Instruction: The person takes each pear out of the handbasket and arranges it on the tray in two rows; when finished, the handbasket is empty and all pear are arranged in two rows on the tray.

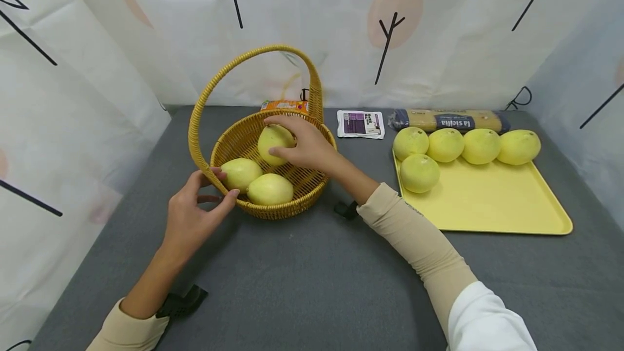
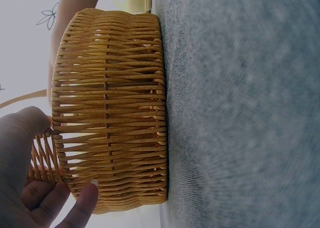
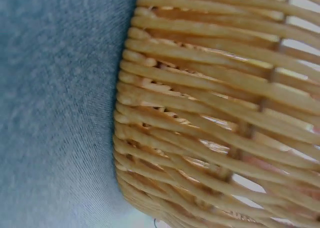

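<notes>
A yellow wicker basket [image 1: 273, 211] with a tall hooped handle stands on the grey table. My left hand [image 1: 197, 213] holds the left side of its rim at the foot of the handle, thumb and fingers pinching the weave. Inside the basket, my right hand [image 1: 304, 142] grips a round yellow-green fruit [image 1: 274, 144] between thumb and fingers. Two similar fruits, one at the left [image 1: 241, 174] and one at the front [image 1: 270, 189], lie in the basket. In the right wrist view the basket's woven side [image 3: 215, 98] hides the hand.
On the right, a yellow tray [image 1: 497, 205] bears several of the same fruits [image 1: 420, 173]. Behind it lies a pasta packet [image 1: 448, 121]. A white and purple sachet [image 1: 361, 124] is beside the basket, and an orange packet [image 1: 285, 105] sits behind it. Patterned curtains border the table.
</notes>
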The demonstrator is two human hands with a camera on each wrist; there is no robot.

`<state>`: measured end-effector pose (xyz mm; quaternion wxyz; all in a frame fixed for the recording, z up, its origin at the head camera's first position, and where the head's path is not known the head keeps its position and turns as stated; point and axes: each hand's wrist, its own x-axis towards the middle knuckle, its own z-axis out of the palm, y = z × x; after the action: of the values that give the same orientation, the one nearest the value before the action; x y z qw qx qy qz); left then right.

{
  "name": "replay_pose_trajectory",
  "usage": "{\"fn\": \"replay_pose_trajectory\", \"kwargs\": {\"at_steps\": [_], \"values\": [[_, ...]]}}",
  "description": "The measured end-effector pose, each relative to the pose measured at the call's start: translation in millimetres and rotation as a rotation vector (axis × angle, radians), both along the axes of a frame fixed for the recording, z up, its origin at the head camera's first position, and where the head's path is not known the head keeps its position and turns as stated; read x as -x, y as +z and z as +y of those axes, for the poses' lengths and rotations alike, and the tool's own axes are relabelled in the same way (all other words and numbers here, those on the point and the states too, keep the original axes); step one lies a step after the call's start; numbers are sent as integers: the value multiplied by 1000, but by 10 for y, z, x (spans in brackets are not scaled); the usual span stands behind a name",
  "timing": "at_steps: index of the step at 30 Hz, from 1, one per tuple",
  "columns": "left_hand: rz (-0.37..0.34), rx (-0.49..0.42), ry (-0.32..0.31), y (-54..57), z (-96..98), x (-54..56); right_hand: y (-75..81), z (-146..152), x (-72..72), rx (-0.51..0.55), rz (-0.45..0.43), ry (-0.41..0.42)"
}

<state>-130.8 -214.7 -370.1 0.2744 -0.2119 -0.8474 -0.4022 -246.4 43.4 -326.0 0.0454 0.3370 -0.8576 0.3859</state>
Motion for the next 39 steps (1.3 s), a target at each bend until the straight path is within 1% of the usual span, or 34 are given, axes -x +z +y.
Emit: {"fn": "replay_pose_trajectory", "kwargs": {"at_steps": [5, 8, 12, 15, 20, 22, 29, 30, 33, 39], "values": [[5, -2, -2, 4, -3, -1, 49, 88, -76, 65, 15, 24], [10, 0, -3, 2, -6, -1, 54, 129, -108, 86, 26, 37], [6, -1, -3, -5, -12, -2, 43, 169, -143, 125, 18, 59], [9, -4, -6, -11, -10, -2, 34, 195, -171, 153, 11, 63], [14, -3, -7, -10, -3, 1, 51, 252, -232, 167, -1, 50], [14, -2, -6, -6, -1, 1, 62, 280, -253, 173, -21, 42], [10, 0, -3, 9, 1, 3, 90, 389, -339, 280, -192, 14], [9, 0, -2, 10, 1, 3, 92, 403, -349, 289, -205, 10], [11, 0, -2, 7, 0, 4, 92, 461, -375, 297, -225, -8], [14, 0, 0, 0, -1, 1, 105, 600, -409, 356, -239, 5]]}}
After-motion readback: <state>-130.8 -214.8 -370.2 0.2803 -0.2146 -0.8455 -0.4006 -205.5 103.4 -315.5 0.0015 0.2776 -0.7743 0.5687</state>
